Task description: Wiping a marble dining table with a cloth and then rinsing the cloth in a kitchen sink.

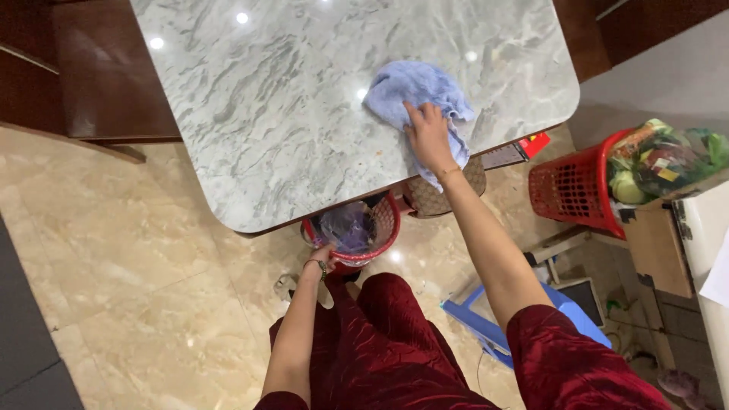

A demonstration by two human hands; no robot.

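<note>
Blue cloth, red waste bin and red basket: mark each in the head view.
blue cloth (pixel 414 87), head view, on its bunched upper part on the marble table.
red waste bin (pixel 386 228), head view, on its right rim.
red basket (pixel 573 190), head view, on its mesh side wall.

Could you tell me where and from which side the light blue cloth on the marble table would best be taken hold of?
Probably at the bunched far part of the light blue cloth, gripped from above. It lies flat and crumpled on the marble table, so its raised folds offer something to pinch. The right hand already presses on its near part, and one end hangs over the table's near edge. The left hand holds the red bin's rim.
</note>
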